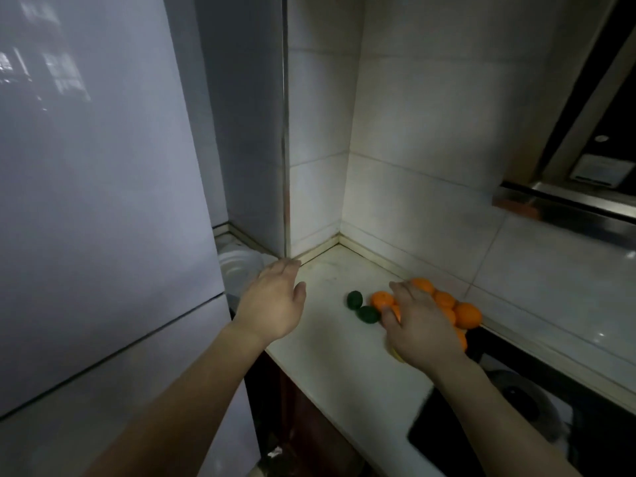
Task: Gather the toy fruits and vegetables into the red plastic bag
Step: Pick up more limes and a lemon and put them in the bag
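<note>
- Oranges (466, 315) crowd together on the pale countertop (330, 342) at about 4 o'clock from the frame's centre, close to the tiled wall (413, 187); how many there are cannot be counted, since the right hand covers much of the heap.
- Right hand (418, 330) lies palm-down over the near side of the oranges, fingers spread and curved onto the fruit; whether it actually grips one cannot be told from above.
- A sliver of something yellowish (396, 354) shows under the heel of that hand, too hidden to identify.
- Two small dark green fruits (361, 306) lie touching each other just at 9 o'clock of the oranges, apart from both hands.
- Left hand (273, 304) hangs at about 6 o'clock, flat and empty with fingers extended, above the counter's left end near the wall corner.
- A stack of white dishes (237, 268) sits partly behind the left hand, wedged beside the refrigerator (103, 201), blurred.
- Dark shapes at 5 o'clock, likely a stove (516, 425), are dim and cut off by the frame edge.
</note>
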The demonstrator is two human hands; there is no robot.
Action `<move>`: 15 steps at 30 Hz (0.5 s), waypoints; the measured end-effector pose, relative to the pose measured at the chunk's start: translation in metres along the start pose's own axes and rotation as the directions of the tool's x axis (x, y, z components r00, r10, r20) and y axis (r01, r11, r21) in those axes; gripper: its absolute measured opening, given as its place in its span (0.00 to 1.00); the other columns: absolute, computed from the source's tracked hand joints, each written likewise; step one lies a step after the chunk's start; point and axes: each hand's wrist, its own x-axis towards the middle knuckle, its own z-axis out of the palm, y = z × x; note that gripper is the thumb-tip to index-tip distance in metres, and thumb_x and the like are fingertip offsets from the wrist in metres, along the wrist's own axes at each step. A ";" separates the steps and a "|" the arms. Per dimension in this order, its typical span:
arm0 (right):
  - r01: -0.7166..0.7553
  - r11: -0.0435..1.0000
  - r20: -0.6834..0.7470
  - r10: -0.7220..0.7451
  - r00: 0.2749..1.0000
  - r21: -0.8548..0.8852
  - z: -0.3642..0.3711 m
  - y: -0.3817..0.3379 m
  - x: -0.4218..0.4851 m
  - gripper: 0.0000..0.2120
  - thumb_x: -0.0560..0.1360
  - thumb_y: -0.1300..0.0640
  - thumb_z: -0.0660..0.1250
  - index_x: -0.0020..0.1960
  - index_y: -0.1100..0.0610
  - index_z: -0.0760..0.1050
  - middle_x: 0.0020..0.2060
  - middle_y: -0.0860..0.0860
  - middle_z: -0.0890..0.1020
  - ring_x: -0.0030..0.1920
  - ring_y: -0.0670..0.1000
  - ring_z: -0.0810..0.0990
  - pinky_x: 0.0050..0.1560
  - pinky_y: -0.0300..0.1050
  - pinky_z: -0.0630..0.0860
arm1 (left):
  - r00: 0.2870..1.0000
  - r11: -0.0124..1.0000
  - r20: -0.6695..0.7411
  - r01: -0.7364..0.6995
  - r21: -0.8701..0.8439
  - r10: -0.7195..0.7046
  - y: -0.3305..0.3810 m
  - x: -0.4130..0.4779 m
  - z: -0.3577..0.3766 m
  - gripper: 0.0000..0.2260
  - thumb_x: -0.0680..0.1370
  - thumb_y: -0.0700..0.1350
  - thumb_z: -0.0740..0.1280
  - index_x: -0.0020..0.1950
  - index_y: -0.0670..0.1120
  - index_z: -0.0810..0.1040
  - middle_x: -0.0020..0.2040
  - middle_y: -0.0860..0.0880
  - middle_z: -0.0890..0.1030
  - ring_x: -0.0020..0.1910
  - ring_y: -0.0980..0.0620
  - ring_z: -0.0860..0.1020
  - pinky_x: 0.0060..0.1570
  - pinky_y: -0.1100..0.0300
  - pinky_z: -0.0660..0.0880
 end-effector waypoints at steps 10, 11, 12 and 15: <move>-0.106 0.994 0.034 0.106 0.994 -0.006 0.039 0.017 0.054 0.24 0.81 0.48 0.56 0.73 0.57 0.63 0.71 0.54 0.68 0.69 0.53 0.65 0.69 0.44 0.59 | 0.992 0.996 0.092 -0.082 -0.023 0.084 -0.028 0.079 0.044 0.23 0.82 0.52 0.55 0.76 0.47 0.63 0.75 0.47 0.66 0.73 0.48 0.63 0.73 0.51 0.60; -0.119 0.993 0.039 0.119 0.992 0.006 0.045 0.022 0.061 0.24 0.81 0.48 0.56 0.73 0.57 0.63 0.71 0.54 0.68 0.70 0.53 0.65 0.69 0.45 0.59 | 0.991 0.996 0.107 -0.083 -0.012 0.084 -0.029 0.088 0.052 0.23 0.82 0.52 0.55 0.76 0.47 0.62 0.75 0.47 0.65 0.73 0.48 0.63 0.73 0.52 0.59; -0.129 0.992 0.043 0.129 0.991 0.013 0.051 0.027 0.070 0.24 0.80 0.48 0.55 0.73 0.57 0.63 0.71 0.54 0.68 0.70 0.54 0.65 0.69 0.45 0.60 | 0.990 0.997 0.119 -0.082 0.000 0.081 -0.029 0.097 0.060 0.23 0.82 0.52 0.55 0.77 0.47 0.61 0.76 0.47 0.65 0.74 0.49 0.62 0.74 0.52 0.58; -0.152 0.988 0.076 0.149 0.986 0.022 0.071 0.044 0.097 0.25 0.80 0.48 0.55 0.74 0.57 0.62 0.71 0.54 0.68 0.70 0.54 0.65 0.70 0.47 0.61 | 0.985 0.998 0.164 -0.063 0.014 0.060 -0.031 0.125 0.083 0.24 0.83 0.53 0.54 0.78 0.48 0.59 0.77 0.48 0.62 0.76 0.50 0.59 0.75 0.52 0.56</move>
